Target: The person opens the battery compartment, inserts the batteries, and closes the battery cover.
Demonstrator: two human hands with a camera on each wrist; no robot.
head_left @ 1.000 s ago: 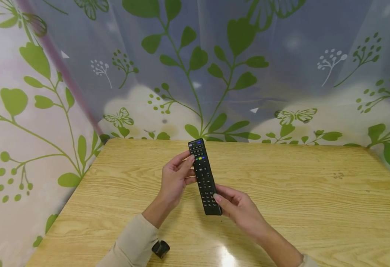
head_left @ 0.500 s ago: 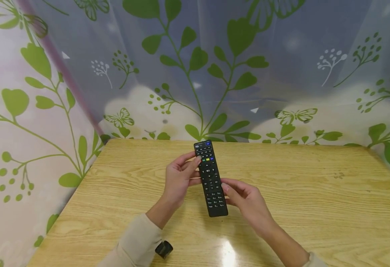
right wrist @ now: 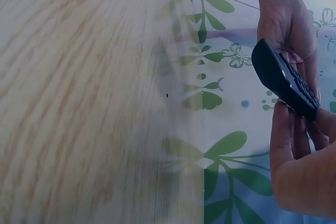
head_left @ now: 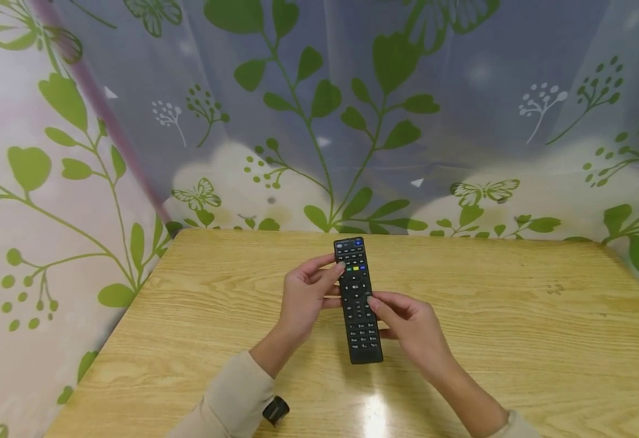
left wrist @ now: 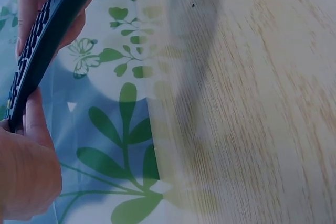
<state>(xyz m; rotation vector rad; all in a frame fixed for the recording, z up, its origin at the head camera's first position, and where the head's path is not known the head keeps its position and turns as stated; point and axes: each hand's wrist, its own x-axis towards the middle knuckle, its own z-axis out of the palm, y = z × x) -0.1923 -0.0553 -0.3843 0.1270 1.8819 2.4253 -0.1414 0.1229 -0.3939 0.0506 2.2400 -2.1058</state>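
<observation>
A black remote control [head_left: 359,310] with white-marked keys and a few coloured buttons is held up above the table, its key side toward the head camera. My left hand [head_left: 307,298] pinches its upper left edge, thumb on the front and fingers behind. On the lower right edge, my right hand [head_left: 414,331] grips it with the thumb at the front. In the left wrist view the remote [left wrist: 44,45] appears edge-on between both hands. The right wrist view shows the remote [right wrist: 283,80] from its end, with fingers supporting its back.
The wood-grain table [head_left: 505,340] spreads out under the hands. A printed curtain [head_left: 275,121] with green leaves and butterflies hangs behind and to the left. Beside the left sleeve [head_left: 237,395] sits a small black object [head_left: 276,411], perhaps the wrist camera.
Both hands and the remote have moved to the right and slightly toward me. The remote has turned more upright and its face shows more fully. The right hand's grip has shifted up along the edge.
</observation>
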